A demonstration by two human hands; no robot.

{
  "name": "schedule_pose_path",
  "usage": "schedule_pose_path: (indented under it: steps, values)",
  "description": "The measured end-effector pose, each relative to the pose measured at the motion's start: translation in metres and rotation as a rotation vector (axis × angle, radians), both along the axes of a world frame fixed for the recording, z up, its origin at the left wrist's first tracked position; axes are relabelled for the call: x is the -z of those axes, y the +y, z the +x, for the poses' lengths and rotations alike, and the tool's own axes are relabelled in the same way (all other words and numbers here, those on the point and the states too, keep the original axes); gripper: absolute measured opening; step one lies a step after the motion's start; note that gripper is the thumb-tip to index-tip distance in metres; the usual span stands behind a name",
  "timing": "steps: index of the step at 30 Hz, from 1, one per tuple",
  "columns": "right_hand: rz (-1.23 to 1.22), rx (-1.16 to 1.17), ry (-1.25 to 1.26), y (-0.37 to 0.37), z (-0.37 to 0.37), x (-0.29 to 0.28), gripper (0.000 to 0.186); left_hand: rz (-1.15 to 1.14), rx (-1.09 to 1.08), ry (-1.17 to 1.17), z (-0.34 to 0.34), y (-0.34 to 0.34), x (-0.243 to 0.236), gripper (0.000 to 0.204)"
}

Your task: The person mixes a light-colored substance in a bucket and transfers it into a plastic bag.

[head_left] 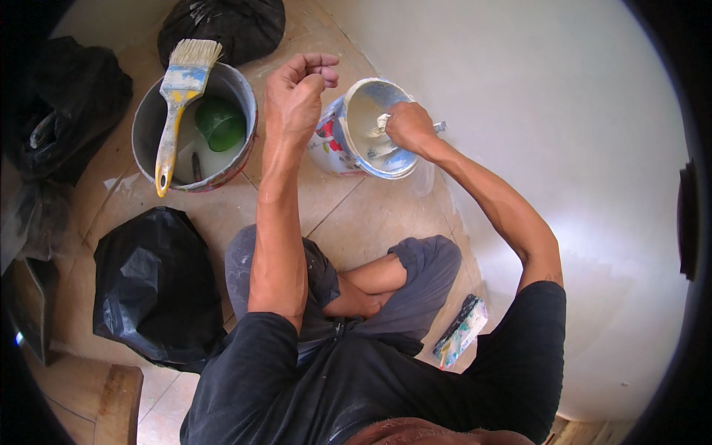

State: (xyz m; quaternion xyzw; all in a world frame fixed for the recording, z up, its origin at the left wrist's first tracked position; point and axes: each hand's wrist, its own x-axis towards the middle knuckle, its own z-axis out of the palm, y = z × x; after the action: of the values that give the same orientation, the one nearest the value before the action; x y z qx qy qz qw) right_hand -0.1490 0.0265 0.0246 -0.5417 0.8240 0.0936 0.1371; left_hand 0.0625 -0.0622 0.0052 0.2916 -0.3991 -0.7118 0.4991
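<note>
My right hand (411,127) is closed over the mouth of a small white bucket (331,152), which is tilted and smeared with blue and white. A pale lump (380,124) shows by its fingertips; whether it is held or what it is, I cannot make out. Under that hand, a paint-smeared flat bar (383,148) lies across the opening, one end past the rim. To the left of this bucket, my left hand (300,96) is raised with its fingers curled in, and nothing shows in them.
A wide brush (170,137) rests across a larger bucket (139,141) holding cloudy liquid and a green container (220,124). Black plastic bags (156,285) lie on the tiled floor at left. A paint-stained box-like object (460,331) sits by my knee. The white wall (578,148) stands close on the right.
</note>
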Motion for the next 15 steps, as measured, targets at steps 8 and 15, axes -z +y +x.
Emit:
schedule_pose_path:
  steps: [8,15]
  values:
    - [0.078,0.032,-0.160,-0.003,-0.011,0.001,0.028,-0.011,0.048,-0.044,0.003,-0.002,-0.002,0.036]
    - [0.199,-0.019,-0.326,-0.006,-0.016,0.003,0.032,0.013,0.008,0.018,0.002,-0.001,-0.003,0.032]
